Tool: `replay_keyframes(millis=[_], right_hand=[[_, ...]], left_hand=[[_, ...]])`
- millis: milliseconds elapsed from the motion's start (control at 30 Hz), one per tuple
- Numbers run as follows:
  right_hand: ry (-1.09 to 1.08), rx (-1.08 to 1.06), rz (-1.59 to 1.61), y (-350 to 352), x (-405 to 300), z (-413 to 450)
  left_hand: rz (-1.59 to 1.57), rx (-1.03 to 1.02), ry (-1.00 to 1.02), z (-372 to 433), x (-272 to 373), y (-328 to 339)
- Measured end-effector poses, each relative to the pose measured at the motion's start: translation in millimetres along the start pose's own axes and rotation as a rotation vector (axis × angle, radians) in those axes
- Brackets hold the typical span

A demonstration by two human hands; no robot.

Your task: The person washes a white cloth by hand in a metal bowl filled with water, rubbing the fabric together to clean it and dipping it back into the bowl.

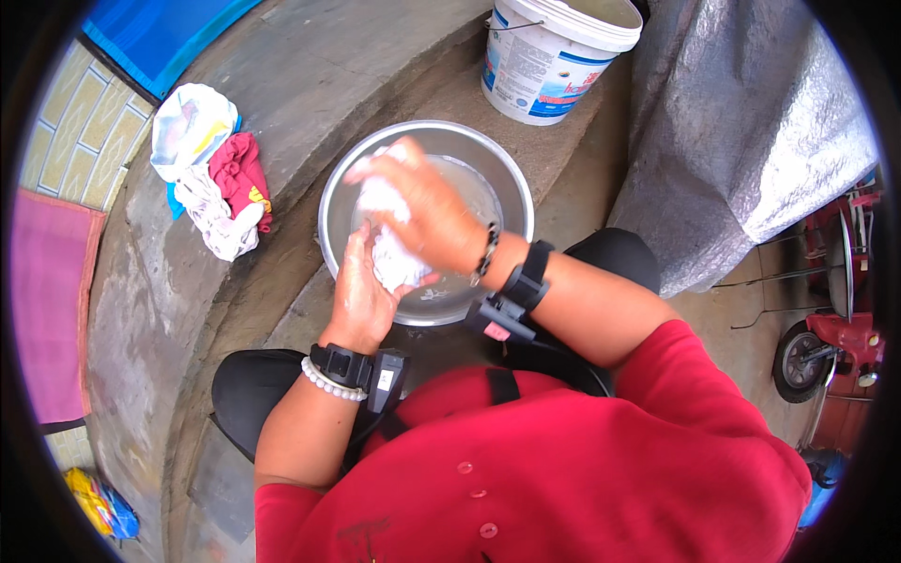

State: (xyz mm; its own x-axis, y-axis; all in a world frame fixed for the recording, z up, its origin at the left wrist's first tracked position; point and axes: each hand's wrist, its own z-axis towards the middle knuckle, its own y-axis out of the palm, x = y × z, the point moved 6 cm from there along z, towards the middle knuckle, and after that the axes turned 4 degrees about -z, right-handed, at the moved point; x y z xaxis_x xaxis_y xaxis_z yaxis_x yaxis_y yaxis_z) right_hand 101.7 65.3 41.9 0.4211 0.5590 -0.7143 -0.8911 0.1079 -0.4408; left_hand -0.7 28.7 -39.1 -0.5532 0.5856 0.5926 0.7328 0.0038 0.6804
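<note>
Wet white cloth (394, 253) is between my two hands, above a round metal basin (522, 204) that holds cloudy water. My left hand (362, 285) grips the cloth from below and the side, its palm wet. Lying across the upper part of the cloth is my right hand (429, 204), blurred by motion, with its fingers curled over the fabric. How much of the cloth lies under the right hand is hidden.
A white plastic bucket (538, 67) stands behind the basin. On the concrete ledge (295, 91) at left lie a plastic bag (193, 127), a red garment (236, 169) and white fabric (218, 218). A silver tarpaulin (739, 127) hangs at right, near a red motorcycle (838, 341).
</note>
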Motion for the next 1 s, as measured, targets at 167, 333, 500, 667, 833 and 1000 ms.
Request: replay_keyframes(millis=[167, 333, 500, 667, 833, 1000], right_hand=[[-0.235, -0.219, 0.008, 30, -54, -22], [-0.321, -0.125, -0.044, 19, -23, -18], [0.024, -0.100, 0.027, 12, 7, -14], [-0.279, -0.168, -0.055, 29, -46, -36], [0.231, -0.150, 0.340, 31, 56, -28], [0.535, -0.347, 0.704, 26, 47, -26]], left_hand=[[-0.091, -0.068, 0.035, 10, -5, -35], [-0.054, 0.049, 0.129, 11, 3, -26], [-0.044, 0.107, 0.199, 12, 12, -14], [-0.171, -0.374, 0.116, 24, 19, -59], [-0.021, 0.176, 0.191, -1, 23, -13], [0.021, 0.060, 0.187, -4, 34, -9]])
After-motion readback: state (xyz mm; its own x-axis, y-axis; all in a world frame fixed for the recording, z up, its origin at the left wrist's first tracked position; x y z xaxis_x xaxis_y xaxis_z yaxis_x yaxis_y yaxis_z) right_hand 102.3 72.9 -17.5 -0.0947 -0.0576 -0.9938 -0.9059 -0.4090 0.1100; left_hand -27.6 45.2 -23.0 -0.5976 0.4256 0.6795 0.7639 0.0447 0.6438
